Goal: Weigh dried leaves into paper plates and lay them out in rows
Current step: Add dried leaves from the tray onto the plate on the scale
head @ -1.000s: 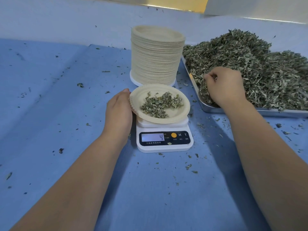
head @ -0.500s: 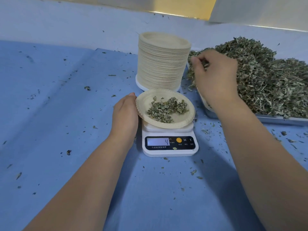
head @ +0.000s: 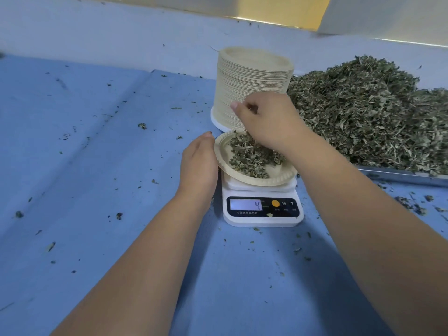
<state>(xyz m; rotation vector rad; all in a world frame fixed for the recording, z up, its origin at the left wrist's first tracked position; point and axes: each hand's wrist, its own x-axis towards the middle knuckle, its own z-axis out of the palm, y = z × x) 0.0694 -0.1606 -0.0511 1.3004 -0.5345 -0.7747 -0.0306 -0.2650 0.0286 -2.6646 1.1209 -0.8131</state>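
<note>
A paper plate (head: 247,178) with a small heap of dried leaves (head: 252,157) sits on a white digital scale (head: 263,210) whose display reads 4. My left hand (head: 200,163) rests with straight fingers against the plate's left rim. My right hand (head: 269,121) hovers over the plate's far side, fingers curled on a pinch of dried leaves, some trailing down onto the heap. A big pile of dried leaves (head: 368,112) fills a metal tray (head: 402,177) on the right.
A tall stack of paper plates (head: 252,83) stands just behind the scale. The blue cloth (head: 97,166) covering the table is strewn with leaf crumbs. A pale wall runs along the back.
My right hand has come from the leaf pile leftward and down to above the plate, carrying a pinch of leaves. The left hand stays at the plate's rim. The scale still reads 4.
</note>
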